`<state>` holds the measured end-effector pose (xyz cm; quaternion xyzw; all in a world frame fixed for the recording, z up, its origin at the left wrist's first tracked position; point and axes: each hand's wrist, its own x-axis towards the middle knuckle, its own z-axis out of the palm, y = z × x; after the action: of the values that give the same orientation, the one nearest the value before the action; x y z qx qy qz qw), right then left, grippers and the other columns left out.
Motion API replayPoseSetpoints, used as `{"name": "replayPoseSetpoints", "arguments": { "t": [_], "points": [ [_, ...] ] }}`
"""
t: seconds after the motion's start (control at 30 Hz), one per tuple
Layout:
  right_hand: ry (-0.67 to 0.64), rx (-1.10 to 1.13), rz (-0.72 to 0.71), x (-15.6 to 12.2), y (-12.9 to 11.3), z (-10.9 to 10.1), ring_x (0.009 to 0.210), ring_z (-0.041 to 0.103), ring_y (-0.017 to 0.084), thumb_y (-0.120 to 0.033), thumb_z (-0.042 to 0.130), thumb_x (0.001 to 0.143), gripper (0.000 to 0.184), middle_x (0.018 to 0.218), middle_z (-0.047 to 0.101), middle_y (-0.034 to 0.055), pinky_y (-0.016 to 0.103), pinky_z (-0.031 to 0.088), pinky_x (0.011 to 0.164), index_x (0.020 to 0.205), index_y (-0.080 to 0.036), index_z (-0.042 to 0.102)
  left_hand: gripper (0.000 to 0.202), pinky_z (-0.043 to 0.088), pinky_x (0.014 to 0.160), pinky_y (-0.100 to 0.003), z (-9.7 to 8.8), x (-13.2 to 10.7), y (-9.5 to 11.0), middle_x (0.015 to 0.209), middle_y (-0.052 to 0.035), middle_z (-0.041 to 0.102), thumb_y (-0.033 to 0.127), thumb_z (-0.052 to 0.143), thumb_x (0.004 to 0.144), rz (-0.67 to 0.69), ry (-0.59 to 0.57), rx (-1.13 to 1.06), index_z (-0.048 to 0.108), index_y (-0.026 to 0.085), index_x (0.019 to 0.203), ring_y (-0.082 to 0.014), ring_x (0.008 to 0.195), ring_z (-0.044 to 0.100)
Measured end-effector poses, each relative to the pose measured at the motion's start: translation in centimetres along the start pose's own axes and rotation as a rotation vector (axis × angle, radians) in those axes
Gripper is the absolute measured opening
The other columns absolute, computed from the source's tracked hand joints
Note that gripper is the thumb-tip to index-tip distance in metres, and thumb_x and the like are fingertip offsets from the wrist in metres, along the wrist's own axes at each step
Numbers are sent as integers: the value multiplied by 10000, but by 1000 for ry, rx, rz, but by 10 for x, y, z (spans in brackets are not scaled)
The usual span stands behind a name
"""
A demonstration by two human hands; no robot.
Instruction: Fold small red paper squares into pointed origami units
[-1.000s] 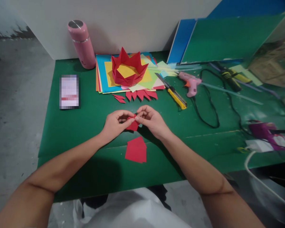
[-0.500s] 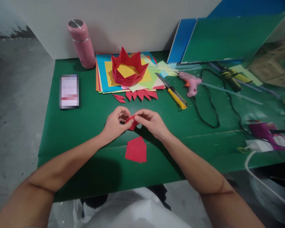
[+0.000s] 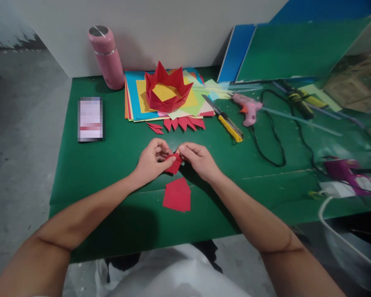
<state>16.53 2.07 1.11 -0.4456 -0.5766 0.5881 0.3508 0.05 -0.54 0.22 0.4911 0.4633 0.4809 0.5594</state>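
Observation:
Between my two hands is a small piece of red paper (image 3: 174, 166), partly folded and held just above the green tabletop. My left hand (image 3: 154, 158) is closed on its left side, thumb laid across the top. The fingertips of my right hand (image 3: 196, 156) pinch its upper right edge. Closer to me lie a few loose red paper squares (image 3: 177, 196), overlapping. Beyond my hands, several small folded red paper pieces (image 3: 185, 123) sit in a row along the paper stack, beside a few thinner red pieces (image 3: 155, 128).
A red folded paper crown shape (image 3: 167, 103) rests on stacked coloured paper (image 3: 132, 99). To its left stands a pink bottle (image 3: 106, 57); a blurred-out white item (image 3: 90, 119) lies nearer. Rightward are a yellow utility knife (image 3: 230, 128), a pink glue gun (image 3: 250, 108) with its cord, and a power strip (image 3: 336, 189).
The red paper between my hands has tilted, so more of its flat face shows. My right fingertips have shifted slightly right along its edge. My left hand stays nearly in place.

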Motion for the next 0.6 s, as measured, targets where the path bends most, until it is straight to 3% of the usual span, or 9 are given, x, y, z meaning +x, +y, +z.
{"name": "replayPoseSetpoints", "arguments": {
  "t": [0.2, 0.6],
  "points": [
    [-39, 47, 8, 0, 1, 2, 570, 466, 84, -497, 712, 727, 328, 640, 546, -40, 235, 408, 574, 757, -189, 601, 333, 472, 610, -181, -2, 3, -1, 729, 44, 589, 193, 725, 668, -19, 58, -29, 441, 191, 843, -57, 635, 568],
    [-9, 56, 29, 1, 6, -1, 608, 525, 94, -440, 753, 697, 275, 709, 628, -14, 252, 465, 619, 785, -193, 671, 257, 474, 620, -189, -3, 2, 0, 763, 35, 572, 181, 690, 710, 24, 38, 24, 474, 185, 851, -67, 669, 570]
  ]
}}
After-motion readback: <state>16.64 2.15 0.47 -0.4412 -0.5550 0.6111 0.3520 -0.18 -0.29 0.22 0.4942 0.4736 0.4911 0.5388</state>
